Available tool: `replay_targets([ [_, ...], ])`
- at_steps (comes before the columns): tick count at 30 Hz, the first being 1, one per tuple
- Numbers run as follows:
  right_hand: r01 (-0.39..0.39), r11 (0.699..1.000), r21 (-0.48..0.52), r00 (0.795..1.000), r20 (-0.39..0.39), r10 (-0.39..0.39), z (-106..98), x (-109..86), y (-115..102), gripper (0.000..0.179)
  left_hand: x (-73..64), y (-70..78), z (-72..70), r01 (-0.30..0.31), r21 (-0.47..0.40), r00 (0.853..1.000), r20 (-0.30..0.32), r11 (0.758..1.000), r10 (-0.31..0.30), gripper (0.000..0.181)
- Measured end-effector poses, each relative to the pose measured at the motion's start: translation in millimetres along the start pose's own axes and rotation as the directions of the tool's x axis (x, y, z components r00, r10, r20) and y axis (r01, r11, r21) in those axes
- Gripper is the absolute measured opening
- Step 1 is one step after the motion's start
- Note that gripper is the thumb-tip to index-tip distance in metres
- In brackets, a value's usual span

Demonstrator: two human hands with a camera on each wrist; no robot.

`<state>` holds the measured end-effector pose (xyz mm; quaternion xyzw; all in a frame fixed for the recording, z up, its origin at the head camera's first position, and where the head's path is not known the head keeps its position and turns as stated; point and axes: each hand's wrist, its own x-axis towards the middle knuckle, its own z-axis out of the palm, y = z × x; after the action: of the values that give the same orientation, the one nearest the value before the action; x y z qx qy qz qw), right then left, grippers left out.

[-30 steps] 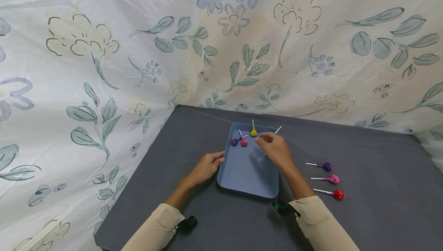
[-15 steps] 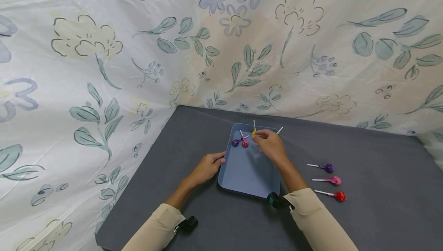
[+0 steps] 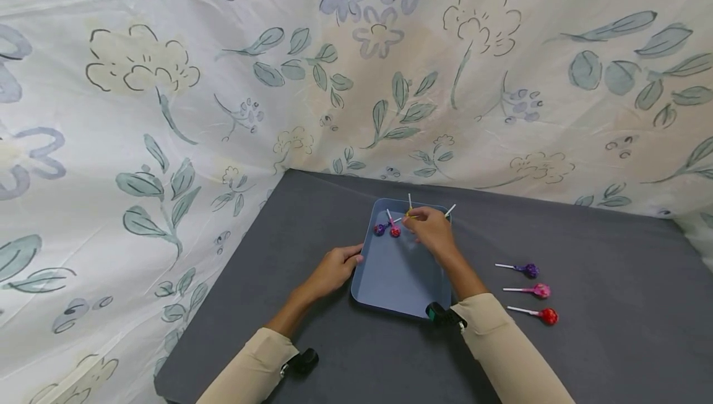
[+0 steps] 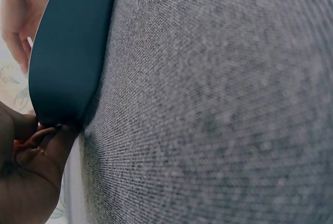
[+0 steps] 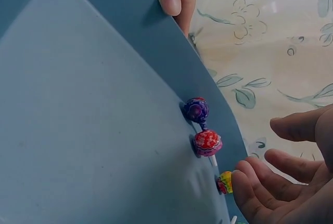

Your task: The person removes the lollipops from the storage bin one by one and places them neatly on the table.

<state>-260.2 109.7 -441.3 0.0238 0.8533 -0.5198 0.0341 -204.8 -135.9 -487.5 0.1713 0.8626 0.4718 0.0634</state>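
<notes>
My left hand (image 3: 330, 273) grips the left wall of a blue-grey tray (image 3: 392, 283); in the right wrist view its thumb (image 5: 169, 2) lies over the rim. My right hand (image 3: 431, 231) is over the tray's back part, with thumb and index finger apart in the right wrist view. Its fingertips are right at a yellow lollipop (image 5: 224, 183), which they partly cover. Left of it, a purple lollipop (image 3: 380, 229) and a red-and-pink lollipop (image 3: 395, 231) lie close together in the tray. Another white stick (image 3: 450, 210) pokes over the back right corner, its head hidden behind my hand.
On the dark grey table right of the tray lie a purple lollipop (image 3: 530, 270), a pink lollipop (image 3: 541, 291) and a red lollipop (image 3: 548, 316), their sticks pointing left. A floral curtain (image 3: 356, 82) hangs behind the table and along its left side.
My right hand has shifted left along the back of the tray and now partly covers the yellow lollipop. My left hand stays on the tray wall.
</notes>
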Motion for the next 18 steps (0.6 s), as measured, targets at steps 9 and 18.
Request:
replay_targets([
  [9,0.006,1.0,0.001,1.0,0.006,-0.006,4,10.2,4,0.039,-0.1,-0.3,-0.1,-0.001,-0.004,1.0,-0.013,1.0,0.001,0.041],
  [18,-0.014,0.999,-0.037,1.0,0.007,0.014,11,19.2,5,0.038,0.3,1.4,1.3,0.016,0.003,1.0,-0.019,1.0,-0.016,0.041],
])
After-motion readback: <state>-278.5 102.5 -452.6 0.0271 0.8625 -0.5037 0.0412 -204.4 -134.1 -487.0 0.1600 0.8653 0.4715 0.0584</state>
